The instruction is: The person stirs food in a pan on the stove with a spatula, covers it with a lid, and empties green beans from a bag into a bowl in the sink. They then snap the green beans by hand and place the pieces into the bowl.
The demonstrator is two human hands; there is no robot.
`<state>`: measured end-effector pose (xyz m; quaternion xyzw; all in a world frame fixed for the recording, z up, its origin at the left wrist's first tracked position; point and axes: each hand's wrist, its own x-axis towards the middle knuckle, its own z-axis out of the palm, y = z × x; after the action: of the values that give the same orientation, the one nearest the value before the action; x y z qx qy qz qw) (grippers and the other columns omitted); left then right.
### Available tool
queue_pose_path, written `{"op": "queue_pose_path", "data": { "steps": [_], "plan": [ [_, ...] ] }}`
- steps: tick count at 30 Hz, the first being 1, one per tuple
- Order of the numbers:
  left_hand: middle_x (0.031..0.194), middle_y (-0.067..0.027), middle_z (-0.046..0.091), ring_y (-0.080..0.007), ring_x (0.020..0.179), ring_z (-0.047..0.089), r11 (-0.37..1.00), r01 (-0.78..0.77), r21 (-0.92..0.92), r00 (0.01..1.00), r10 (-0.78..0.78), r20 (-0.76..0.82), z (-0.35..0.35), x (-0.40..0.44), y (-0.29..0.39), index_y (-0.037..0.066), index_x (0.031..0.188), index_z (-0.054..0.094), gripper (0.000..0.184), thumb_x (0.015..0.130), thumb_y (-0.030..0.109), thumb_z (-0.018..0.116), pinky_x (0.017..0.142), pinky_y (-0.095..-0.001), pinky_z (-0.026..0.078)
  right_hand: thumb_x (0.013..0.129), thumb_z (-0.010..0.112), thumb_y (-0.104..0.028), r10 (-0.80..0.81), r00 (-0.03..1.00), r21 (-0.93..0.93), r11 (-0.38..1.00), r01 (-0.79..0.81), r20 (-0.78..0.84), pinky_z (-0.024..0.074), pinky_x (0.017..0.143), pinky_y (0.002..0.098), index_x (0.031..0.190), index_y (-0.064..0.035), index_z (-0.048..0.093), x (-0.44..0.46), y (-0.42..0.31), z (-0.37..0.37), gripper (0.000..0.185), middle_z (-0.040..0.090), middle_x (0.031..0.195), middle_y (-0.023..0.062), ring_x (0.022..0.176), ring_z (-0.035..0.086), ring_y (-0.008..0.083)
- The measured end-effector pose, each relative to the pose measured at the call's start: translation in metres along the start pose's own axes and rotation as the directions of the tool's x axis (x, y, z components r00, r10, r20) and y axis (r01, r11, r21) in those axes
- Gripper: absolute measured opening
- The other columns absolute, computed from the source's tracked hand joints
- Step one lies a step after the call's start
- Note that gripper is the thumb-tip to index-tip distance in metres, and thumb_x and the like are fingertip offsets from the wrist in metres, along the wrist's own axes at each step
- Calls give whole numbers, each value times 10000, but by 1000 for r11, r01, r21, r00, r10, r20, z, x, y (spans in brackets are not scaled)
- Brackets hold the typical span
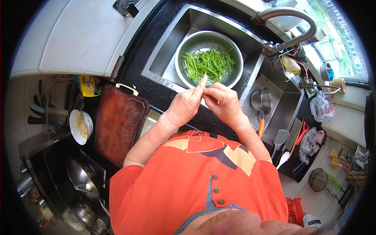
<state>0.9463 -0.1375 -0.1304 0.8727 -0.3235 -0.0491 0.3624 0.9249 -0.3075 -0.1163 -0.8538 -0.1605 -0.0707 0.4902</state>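
Black countertop (139,66) surrounds a steel sink (168,49) with two basins, daylight entering through a window (344,39) at the far right, as a person in an orange shirt (164,188) stands at the near edge with both hands together. Slender green stalks (209,62) lie heaped in a wide metal bowl (211,40) set inside the left basin. Judging by the heap, a good part of the handling appears done; whether more stalks are still to come cannot be told from this view. The left hand (187,103) points its index finger over the bowl's near rim, while the right hand (225,100) draws thumb and fingers into a pinch right beside that fingertip; whether anything is caught in either grip cannot be made out. The heap sits just beyond the fingertips, on their far side, with the bowl's near rim below the hands. A brown cutting board (119,121) stands to the left, and a ladle (261,101) with an orange handle rests at the right basin, under a curved faucet (293,11) farther off
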Motion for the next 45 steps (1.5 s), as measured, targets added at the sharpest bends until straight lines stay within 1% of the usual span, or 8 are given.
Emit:
{"op": "queue_pose_path", "data": {
  "steps": [5,11,27,31,34,37,39,45],
  "plan": [
    [924,-209,648,-325,800,661,990,-74,-116,996,67,-62,11,-4,-3,-46,1384,313,575,849,-15,521,681,-379,530,758,653,3,87,995,43,995,-86,-37,465,544,272,844,-21,638,-7,13,0,91,592,731,76,614,597,161],
    [1106,-218,624,-221,907,672,511,126,-850,884,-447,-137,-21,1,-21,-11,1381,334,463,946,40,485,736,-254,550,852,612,-33,586,807,565,692,-450,-75,456,509,211,869,-8,640,-26,47,-32,41,608,711,8,569,575,73],
    [1038,-260,614,-242,834,671,-10,208,-978,650,-746,146,15,48,-159,-108,1309,287,491,904,11,537,718,-300,574,906,540,-40,563,727,852,521,57,-393,512,616,279,962,-8,592,-54,78,-104,83,627,899,97,699,619,172],
    [1001,-238,624,-229,802,675,64,472,-879,624,-729,282,53,71,-164,-103,1283,317,486,884,21,565,661,-263,576,893,562,-11,574,762,767,620,-166,-299,550,669,286,954,5,585,-58,71,-93,67,630,926,115,785,657,185],
    [1046,-197,608,-204,746,671,474,690,-548,629,-767,128,67,73,-156,-3,1238,419,439,837,40,592,638,-277,569,885,563,-5,617,748,796,568,-209,-244,563,676,288,946,25,579,-56,67,-83,69,628,906,118,778,664,189],
    [1008,-148,644,-182,680,663,932,334,-140,890,-361,-279,68,62,-133,-14,1166,550,354,837,93,628,609,-308,534,872,548,14,631,760,776,555,-301,-157,563,671,276,927,36,581,-52,66,-74,68,626,872,109,770,666,184],
    [1017,-80,664,-121,691,651,616,421,-665,876,-467,122,56,55,-85,3,1079,640,242,859,104,636,619,-238,502,862,535,35,597,797,654,639,-405,-90,558,662,263,918,32,582,-48,69,-60,73,624,854,93,765,671,177],
    [1194,-65,570,-61,850,589,491,392,-778,905,-53,423,34,34,-24,10,1284,510,441,856,3,616,728,-211,482,854,547,40,421,901,171,885,-434,105,541,607,235,890,26,591,-24,49,-16,58,616,770,41,717,648,104]
  ]
}}
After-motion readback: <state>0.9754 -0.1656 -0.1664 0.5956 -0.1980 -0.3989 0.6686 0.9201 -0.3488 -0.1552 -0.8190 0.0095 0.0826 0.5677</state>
